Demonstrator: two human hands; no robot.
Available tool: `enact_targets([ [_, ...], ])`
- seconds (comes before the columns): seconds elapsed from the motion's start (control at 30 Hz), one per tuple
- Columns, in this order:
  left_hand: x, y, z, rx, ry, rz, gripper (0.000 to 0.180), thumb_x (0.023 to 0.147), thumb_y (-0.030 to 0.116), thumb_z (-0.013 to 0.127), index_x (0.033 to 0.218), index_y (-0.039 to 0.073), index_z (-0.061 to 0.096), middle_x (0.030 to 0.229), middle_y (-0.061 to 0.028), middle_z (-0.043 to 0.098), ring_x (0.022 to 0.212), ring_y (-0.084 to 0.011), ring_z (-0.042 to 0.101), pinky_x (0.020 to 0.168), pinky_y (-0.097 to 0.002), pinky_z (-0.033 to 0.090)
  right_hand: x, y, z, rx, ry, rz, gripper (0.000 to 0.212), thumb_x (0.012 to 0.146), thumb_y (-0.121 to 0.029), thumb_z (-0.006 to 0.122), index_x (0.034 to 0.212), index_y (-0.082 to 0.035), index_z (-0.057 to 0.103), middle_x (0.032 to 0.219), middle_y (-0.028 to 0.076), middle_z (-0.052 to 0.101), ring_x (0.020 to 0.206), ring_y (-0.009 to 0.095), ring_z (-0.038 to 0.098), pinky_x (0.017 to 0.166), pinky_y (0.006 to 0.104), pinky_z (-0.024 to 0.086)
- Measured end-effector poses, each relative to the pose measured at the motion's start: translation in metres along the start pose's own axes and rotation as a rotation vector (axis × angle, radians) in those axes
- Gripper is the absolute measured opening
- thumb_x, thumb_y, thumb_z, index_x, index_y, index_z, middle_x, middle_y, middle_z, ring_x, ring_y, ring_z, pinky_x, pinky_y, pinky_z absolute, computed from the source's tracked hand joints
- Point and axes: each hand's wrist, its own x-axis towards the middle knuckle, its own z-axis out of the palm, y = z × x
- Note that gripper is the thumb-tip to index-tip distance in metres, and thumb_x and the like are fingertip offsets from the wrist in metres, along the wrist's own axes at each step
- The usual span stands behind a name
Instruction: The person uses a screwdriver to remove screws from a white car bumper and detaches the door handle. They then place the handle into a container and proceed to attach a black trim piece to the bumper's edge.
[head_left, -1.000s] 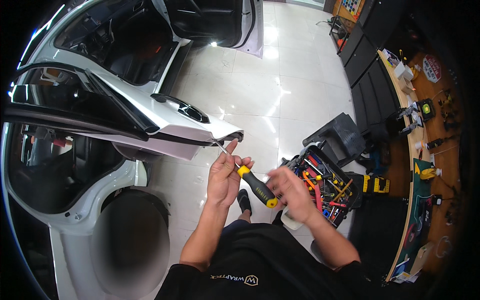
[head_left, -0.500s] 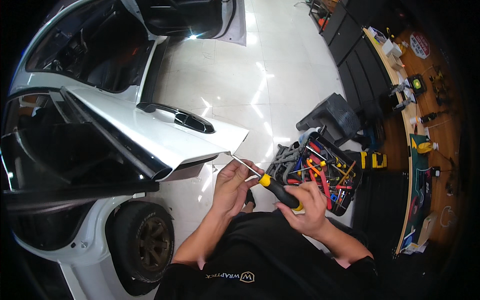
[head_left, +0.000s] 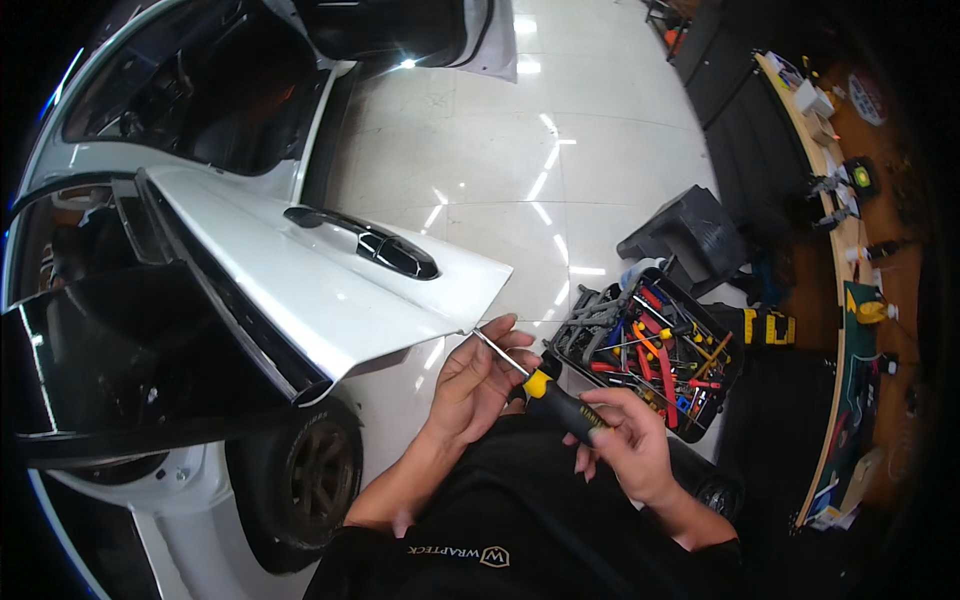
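A screwdriver (head_left: 568,411) with a black and yellow handle slants between my hands, its metal shaft pointing up and left. My left hand (head_left: 468,392) pinches the shaft close to the tip, beside the edge of a white car door (head_left: 350,300). The tip meets that edge or lies right at it; I cannot tell how it sits there. Around the rear end of the handle, the fingers of my right hand (head_left: 640,447) are loosely closed. A glossy black door handle (head_left: 400,256) is set in the door panel.
An open tool box (head_left: 685,425) full of screwdrivers, pliers and other tools stands right of my hands. Behind it is a dark plastic stool (head_left: 685,240). A wooden workbench (head_left: 822,225) runs along the right. Below the door is a wheel (head_left: 322,468); another open door (head_left: 490,40) stands far ahead.
The view has shifted, so the car and tool box appear farther right. My right fingers have loosened and turned on the screwdriver handle. The white door stands at a slightly different angle.
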Motion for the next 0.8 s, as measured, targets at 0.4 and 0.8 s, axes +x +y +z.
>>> enact_targets([
  [0.4,-0.019,-0.009,0.012,0.081,0.386,0.100,0.019,0.103,0.021,0.059,0.116,0.006,0.063,0.099,-0.0080,0.071,0.097,-0.0245,0.072,0.089,-0.0396,0.057,0.091,-0.040,-0.022,-0.628,-0.177,-0.548,0.027,0.088,-0.017,0.067,0.108,0.001,0.064,0.094,0.014,0.064,0.085,0.025,0.064,0.072,0.0334,0.051],
  [0.8,-0.013,0.002,0.006,0.128,0.277,0.019,0.020,0.104,0.022,0.058,0.115,0.005,0.060,0.099,-0.0085,0.068,0.100,-0.0248,0.069,0.097,-0.0429,0.054,0.271,-0.052,0.097,-0.929,-0.332,-0.483,0.067,0.087,-0.053,0.069,0.125,0.000,0.053,0.076,0.020,0.066,0.076,0.031,0.066,0.070,0.0409,0.049],
])
